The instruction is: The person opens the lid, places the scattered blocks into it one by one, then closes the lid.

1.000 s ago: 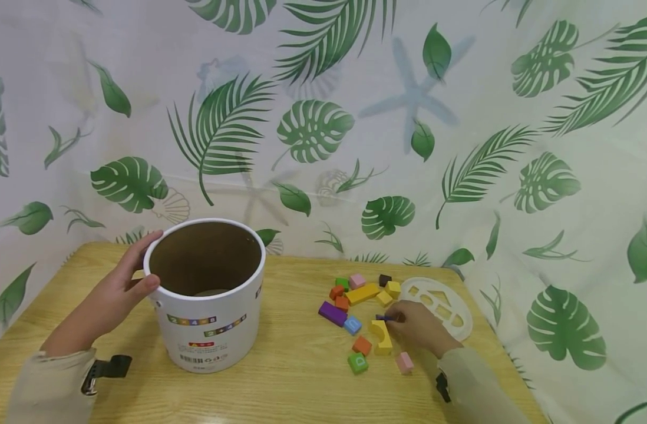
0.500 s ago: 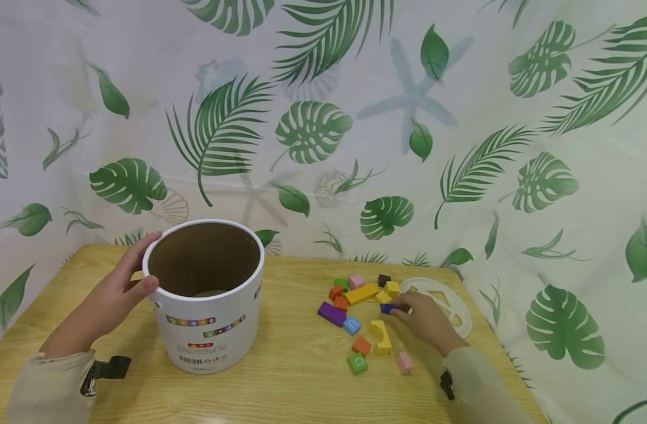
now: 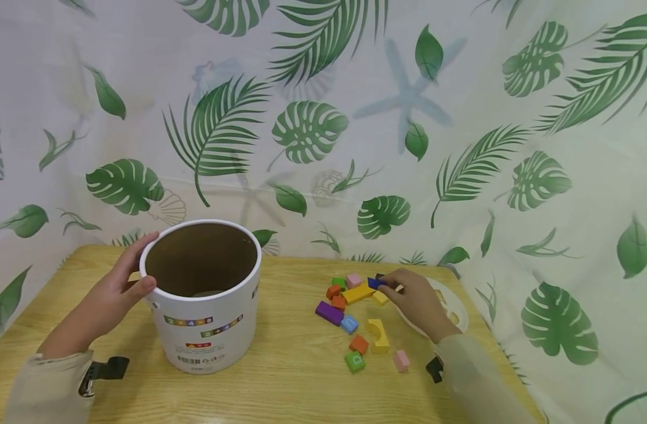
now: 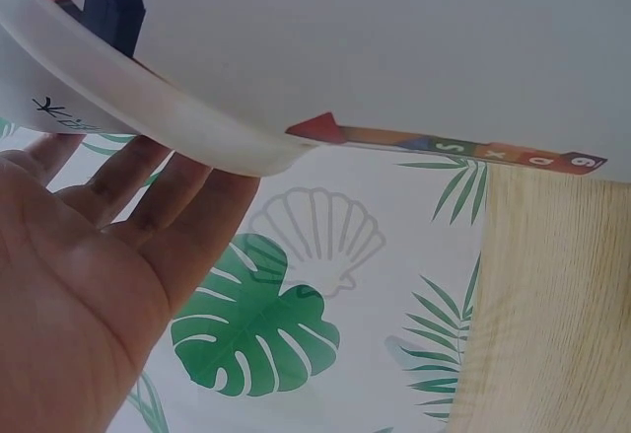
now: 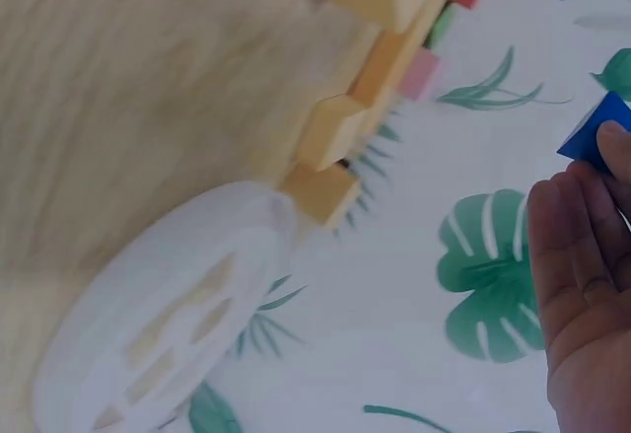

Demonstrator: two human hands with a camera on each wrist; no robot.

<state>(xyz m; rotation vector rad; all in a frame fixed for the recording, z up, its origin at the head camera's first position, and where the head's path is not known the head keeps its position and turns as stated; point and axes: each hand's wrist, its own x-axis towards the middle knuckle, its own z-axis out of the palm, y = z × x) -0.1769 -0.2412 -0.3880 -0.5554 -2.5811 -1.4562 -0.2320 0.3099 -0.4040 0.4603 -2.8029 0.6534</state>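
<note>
A white round tub [image 3: 204, 306] with a brown inside stands open on the wooden table [image 3: 291, 383]. My left hand [image 3: 123, 282] holds its rim on the left side, thumb on the edge; the left wrist view shows my fingers [image 4: 148, 196] under the tub's white rim [image 4: 148, 98]. My right hand [image 3: 408, 297] pinches a small blue block [image 3: 375, 283] just above a scatter of coloured blocks [image 3: 355, 306]. The right wrist view shows the blue block [image 5: 596, 129] at my fingertips.
A white lid with shaped holes [image 3: 451, 309] lies at the table's right edge, partly under my right hand; it also shows in the right wrist view [image 5: 168, 324]. A leaf-print cloth [image 3: 323, 118] hangs behind and to the right.
My right hand has lifted the blue block and moved it up and left, over the far blocks. The left hand has stayed on the tub.
</note>
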